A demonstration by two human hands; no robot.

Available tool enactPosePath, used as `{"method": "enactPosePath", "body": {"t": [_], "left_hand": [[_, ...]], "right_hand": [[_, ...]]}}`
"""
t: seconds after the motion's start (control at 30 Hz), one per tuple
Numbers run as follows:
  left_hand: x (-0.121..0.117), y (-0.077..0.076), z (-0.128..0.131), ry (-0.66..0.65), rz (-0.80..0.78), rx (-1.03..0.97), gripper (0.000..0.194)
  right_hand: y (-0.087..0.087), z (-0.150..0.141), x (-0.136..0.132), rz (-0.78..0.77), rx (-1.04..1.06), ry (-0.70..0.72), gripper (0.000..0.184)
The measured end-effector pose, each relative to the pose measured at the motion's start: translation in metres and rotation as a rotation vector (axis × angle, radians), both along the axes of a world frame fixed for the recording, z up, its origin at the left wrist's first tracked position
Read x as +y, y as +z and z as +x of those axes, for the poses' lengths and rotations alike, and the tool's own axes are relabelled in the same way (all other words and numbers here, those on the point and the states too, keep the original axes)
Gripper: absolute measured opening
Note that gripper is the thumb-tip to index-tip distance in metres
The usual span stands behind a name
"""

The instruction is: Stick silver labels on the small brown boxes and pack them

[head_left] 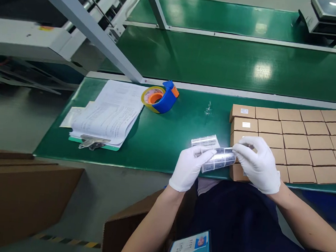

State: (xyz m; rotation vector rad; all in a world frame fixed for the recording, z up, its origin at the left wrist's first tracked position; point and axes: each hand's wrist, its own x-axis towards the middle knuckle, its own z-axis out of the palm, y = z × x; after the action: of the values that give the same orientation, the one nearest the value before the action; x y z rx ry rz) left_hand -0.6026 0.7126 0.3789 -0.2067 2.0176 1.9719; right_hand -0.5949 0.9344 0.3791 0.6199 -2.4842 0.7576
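Observation:
In white gloves, my left hand and my right hand both grip a curled strip of silver printed labels above the green workbench. My right fingertips pinch its upper end, and my left fingers press on its near side. A second roll of silver labels lies just beyond my left hand, on a white backing sheet. Right behind my right hand stand several small kraft cardboard boxes, packed in tight rows. My right hand hides the nearest boxes.
A blue tape dispenser with a tan tape roll and a clipboard of papers lie on the bench to the left. A grey metal strut, a further green bench and a scale stand beyond. Cardboard cartons sit at lower left.

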Motion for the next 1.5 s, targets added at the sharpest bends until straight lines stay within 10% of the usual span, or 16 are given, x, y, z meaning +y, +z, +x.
{"method": "enactPosePath", "body": {"t": [0.43, 1.23, 1.5], "left_hand": [[0.009, -0.003, 0.004, -0.061, 0.087, 0.018, 0.03], [-0.001, -0.001, 0.007, -0.166, 0.192, -0.09, 0.039], [-0.004, -0.012, -0.007, -0.091, 0.097, -0.059, 0.044]], "right_hand": [[-0.003, 0.0, -0.022, -0.084, 0.092, 0.082, 0.066], [-0.011, 0.002, -0.055, -0.298, 0.163, 0.248, 0.085], [0.01, 0.016, 0.03, -0.657, -0.409, -0.121, 0.045]]}}
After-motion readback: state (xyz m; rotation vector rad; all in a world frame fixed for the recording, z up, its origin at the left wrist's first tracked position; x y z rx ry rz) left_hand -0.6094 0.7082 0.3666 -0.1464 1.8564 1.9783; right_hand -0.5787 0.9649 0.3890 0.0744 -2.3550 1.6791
